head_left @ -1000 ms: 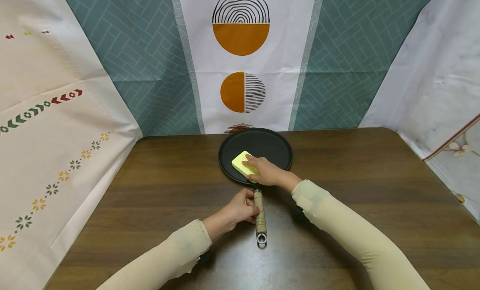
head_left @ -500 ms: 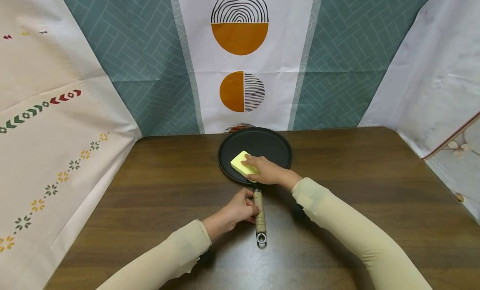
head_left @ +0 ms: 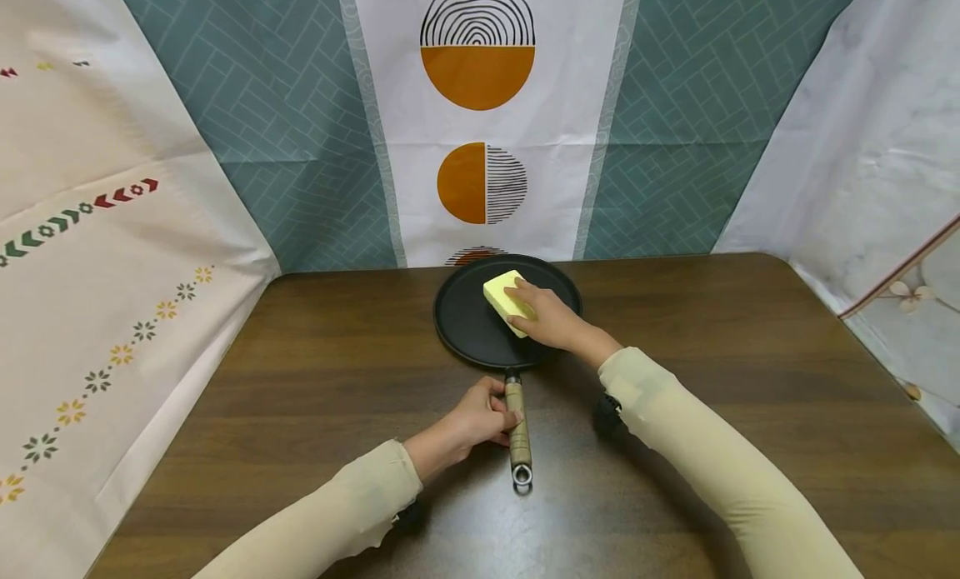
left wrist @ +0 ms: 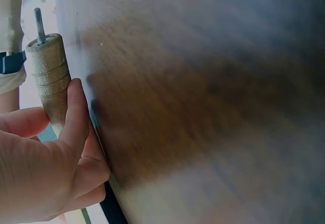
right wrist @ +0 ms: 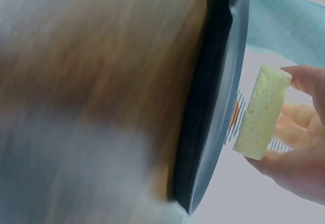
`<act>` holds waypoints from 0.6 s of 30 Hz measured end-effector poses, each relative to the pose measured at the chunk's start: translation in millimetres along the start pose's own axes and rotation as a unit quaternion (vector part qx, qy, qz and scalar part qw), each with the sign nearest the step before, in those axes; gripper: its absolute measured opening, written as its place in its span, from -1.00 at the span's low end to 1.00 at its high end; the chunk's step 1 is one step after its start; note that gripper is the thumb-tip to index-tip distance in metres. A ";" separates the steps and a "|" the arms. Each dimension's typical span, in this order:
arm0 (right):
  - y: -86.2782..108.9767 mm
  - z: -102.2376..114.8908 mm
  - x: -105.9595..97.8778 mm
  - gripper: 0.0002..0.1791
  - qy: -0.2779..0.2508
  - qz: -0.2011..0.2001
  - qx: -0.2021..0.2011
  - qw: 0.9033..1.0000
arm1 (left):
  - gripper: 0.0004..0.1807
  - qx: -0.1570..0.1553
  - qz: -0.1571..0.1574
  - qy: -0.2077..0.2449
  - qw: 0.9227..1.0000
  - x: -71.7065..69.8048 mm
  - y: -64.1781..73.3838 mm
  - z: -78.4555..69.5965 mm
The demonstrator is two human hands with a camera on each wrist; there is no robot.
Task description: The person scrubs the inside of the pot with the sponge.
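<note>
A round black flat pan (head_left: 465, 329) lies near the far edge of the table, its wooden handle (head_left: 519, 446) pointing toward me. My left hand (head_left: 471, 414) grips that handle between thumb and fingers; the left wrist view shows the handle's ringed end (left wrist: 48, 66) sticking out past the fingertips. Over the pan, my right hand (head_left: 551, 318) holds a pale yellow rectangular sponge (head_left: 504, 294) by its edges. In the right wrist view a gap shows between the sponge (right wrist: 261, 115) and the pan's surface. The right hand's palm side is partly hidden in the head view.
The brown wooden table (head_left: 337, 329) extends around the pan on both sides. Behind it hangs a patterned teal and white cloth (head_left: 300, 146), close to the pan's far rim. Light cloths (head_left: 135, 271) line the left and right sides.
My right hand has moved away from me and slightly right with the sponge, from the pan's near left part, and it has come up off the pan. The left hand stays on the handle.
</note>
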State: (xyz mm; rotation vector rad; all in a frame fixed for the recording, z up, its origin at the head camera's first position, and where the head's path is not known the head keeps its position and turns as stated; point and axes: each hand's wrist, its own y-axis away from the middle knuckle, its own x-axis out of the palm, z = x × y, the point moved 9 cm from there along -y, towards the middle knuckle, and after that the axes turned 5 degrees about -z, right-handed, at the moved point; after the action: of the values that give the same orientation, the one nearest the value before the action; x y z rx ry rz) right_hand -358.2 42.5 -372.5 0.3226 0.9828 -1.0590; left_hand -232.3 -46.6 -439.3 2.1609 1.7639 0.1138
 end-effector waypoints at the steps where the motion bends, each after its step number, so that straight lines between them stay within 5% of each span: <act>1: 0.7 -4.1 -3.9 -0.39 -0.001 -0.006 0.011 1.000 | -0.53 0.000 0.000 0.000 1.000 -0.2 -0.1 0.1; 18: 28.0 -78.2 -68.1 -0.36 -0.006 -0.073 0.116 0.991 | -0.53 0.003 0.001 0.006 1.000 -0.1 -0.3 0.8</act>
State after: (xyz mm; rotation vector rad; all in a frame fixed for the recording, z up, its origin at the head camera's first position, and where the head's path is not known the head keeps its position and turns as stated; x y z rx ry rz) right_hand -384.2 146.6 -367.3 0.4379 0.8836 -1.3111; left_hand -232.4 -46.8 -440.1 2.1702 1.7695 0.1223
